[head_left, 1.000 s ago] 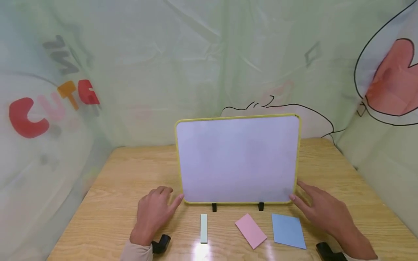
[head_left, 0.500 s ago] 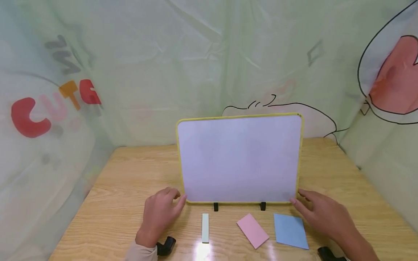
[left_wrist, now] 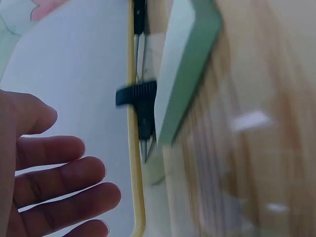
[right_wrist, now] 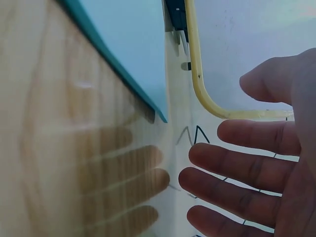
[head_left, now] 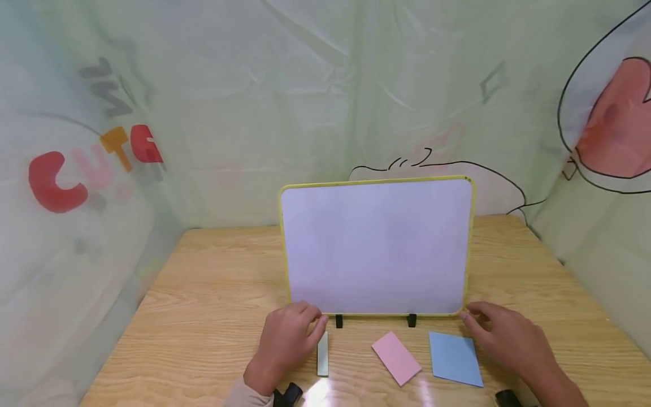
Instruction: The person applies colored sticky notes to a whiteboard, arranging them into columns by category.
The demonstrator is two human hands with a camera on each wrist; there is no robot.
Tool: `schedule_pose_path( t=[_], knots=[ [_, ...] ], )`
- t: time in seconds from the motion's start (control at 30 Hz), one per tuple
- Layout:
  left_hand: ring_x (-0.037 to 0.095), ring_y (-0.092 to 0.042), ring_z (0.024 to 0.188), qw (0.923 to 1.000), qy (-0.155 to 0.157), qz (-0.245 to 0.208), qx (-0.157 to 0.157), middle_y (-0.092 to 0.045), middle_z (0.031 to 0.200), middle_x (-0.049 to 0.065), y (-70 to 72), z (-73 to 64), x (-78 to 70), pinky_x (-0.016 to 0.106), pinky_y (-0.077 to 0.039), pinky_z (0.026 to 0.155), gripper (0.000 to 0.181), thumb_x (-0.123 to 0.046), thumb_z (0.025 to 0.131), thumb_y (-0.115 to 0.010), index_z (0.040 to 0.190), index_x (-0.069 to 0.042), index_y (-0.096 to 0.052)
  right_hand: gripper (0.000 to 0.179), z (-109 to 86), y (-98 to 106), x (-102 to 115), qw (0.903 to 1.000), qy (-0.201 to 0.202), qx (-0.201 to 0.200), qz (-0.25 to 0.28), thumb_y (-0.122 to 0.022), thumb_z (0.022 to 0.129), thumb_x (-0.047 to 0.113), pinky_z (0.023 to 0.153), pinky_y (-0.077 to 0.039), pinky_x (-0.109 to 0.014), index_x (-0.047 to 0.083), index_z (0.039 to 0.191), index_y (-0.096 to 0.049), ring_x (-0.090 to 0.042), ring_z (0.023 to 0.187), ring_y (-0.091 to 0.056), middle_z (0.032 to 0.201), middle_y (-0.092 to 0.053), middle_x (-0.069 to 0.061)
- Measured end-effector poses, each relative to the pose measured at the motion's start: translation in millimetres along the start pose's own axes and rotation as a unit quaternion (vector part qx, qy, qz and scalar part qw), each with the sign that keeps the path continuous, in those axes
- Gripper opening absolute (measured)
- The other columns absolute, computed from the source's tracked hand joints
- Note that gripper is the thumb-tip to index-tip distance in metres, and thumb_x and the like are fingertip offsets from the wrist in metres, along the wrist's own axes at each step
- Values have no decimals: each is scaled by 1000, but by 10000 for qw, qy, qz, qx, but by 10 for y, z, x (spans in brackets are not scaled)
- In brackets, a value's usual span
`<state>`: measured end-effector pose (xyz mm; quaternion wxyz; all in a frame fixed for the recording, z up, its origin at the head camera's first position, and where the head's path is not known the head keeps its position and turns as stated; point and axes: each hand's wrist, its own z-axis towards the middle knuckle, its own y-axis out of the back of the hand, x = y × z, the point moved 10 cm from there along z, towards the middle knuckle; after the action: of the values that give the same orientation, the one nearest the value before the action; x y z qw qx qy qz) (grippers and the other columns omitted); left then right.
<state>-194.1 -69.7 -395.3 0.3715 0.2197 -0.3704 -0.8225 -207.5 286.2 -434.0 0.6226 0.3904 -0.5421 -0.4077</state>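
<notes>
A whiteboard (head_left: 376,249) with a yellow frame stands upright on small black stand feet (head_left: 339,321). In front of it lie a pale green sticky note pad (head_left: 322,359), narrow and thick-edged, a pink sticky note pad (head_left: 396,358) and a blue sticky note pad (head_left: 456,359). My left hand (head_left: 291,342) is beside the green pad, overlapping the board's lower left corner in the head view; its fingers (left_wrist: 74,195) hold nothing. At the board's lower right corner is my right hand (head_left: 511,339), fingers (right_wrist: 237,163) loosely extended, with the blue pad close by.
A wooden table (head_left: 203,294) carries everything. Behind and beside it hang pale printed curtains (head_left: 254,113) with coloured letters and drawings. Black wrist camera mounts (head_left: 289,394) sit at the wrists, near the table's front.
My left hand has moved right from the board's lower left edge to beside the green pad. The right hand has stayed near the lower right corner. The board and pads lie as before.
</notes>
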Motion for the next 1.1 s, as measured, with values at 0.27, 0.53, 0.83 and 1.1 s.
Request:
schedule_pose_path(
  t=[0.27, 0.53, 0.83, 1.1],
  knots=[
    [7, -60, 62, 9979, -505, -203, 352, -64, 75, -11, -175, 120, -407, 23, -46, 51, 13, -31, 90, -74, 82, -22, -73, 36, -42, -36, -3, 10000, -56, 66, 32, -61, 98, 43, 65, -52, -53, 11, 108, -75, -35, 90, -67, 101, -73, -8],
    [3, -60, 73, 9898, -996, -354, 956, -65, 85, -12, -386, 233, -830, 17, -45, 57, 14, -33, 96, -67, 93, -23, -76, 20, -61, -68, 25, 9997, 166, 130, 124, -69, 94, 35, 71, -52, -52, 18, 103, -76, -30, 91, -67, 102, -73, -4],
    [1, -58, 78, 9855, -1347, -232, 1005, -63, 88, -13, -511, 311, -1204, 13, -42, 59, 11, -32, 94, -66, 92, -26, -75, 38, -84, -118, 60, 9989, 372, 263, 136, -70, 91, 47, 82, -49, -60, 13, 109, -76, -40, 106, -64, 111, -71, -9],
    [1, -56, 84, 9813, -1437, -101, 1274, -63, 91, -14, -671, 348, -1422, 14, -44, 63, 13, -36, 95, -63, 91, -30, -75, 36, -116, -118, 134, 9970, 746, 173, 66, -73, 90, 43, 85, -49, -60, 13, 111, -75, -40, 107, -63, 112, -70, -10]
  ],
)
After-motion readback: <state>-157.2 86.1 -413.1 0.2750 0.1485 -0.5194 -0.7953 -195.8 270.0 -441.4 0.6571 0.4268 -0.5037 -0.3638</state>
